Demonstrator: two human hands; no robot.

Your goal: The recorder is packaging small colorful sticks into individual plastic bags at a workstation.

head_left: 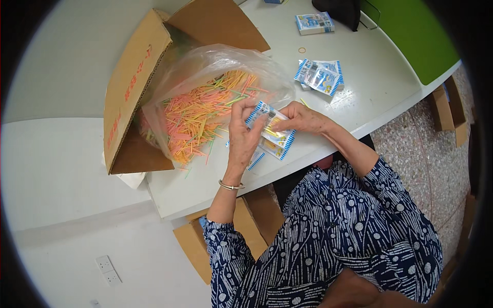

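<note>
My left hand (243,134) and my right hand (304,118) are both closed on a small blue-and-white plastic packet (264,110) near the table's front edge. Thin yellow sticks show inside it, by my right fingertips. Beneath lie more such packets (279,148), partly covered by my hands. To the left, many thin pink, orange, yellow and green sticks (197,115) spill from a clear plastic bag (221,54). The bag comes out of a cardboard box (134,95) tipped on its side. A few loose sticks lie by the bag's mouth.
Several blue-and-white packets (321,77) lie stacked at the right, with another packet pile (314,23) farther back. Near them are a rubber band (302,50) and a black object (339,11). Open cardboard boxes (241,220) stand below the table edge and on the speckled floor (411,138).
</note>
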